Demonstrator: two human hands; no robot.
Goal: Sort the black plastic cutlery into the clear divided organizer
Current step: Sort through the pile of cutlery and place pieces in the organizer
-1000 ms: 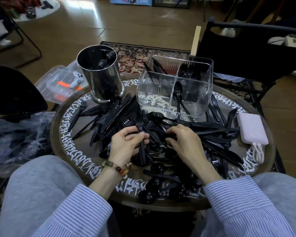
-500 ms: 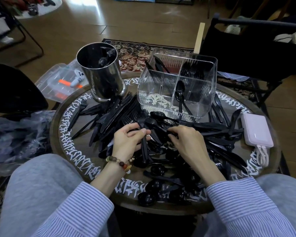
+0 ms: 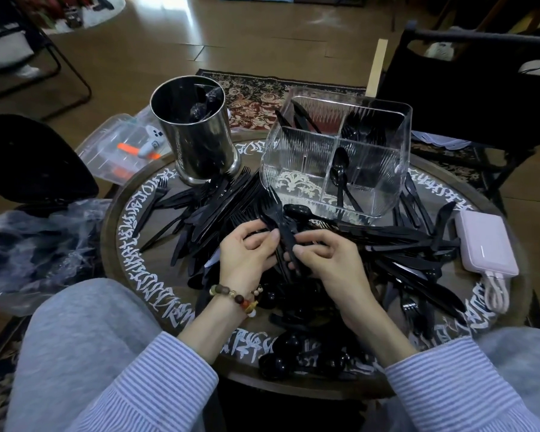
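1. Both hands are working at the middle of the round table, over the heap of black plastic cutlery.
2. Left hand is holding a black fork, thumb and fingers curling round its handle; tines are pointing up and away toward the organizer.
3. Right hand is sitting just beside the left, fingers curling onto the same fork's lower handle.
4. Clear divided organizer is standing at the far side of the table, just beyond the heap. Spoons are leaning in its near right compartment; forks are standing in the far right one; knives in the far left one.
5. Steel canister is standing left of the organizer, dark items inside.
6. Pink power bank with coiled cable is lying at the table's right edge.
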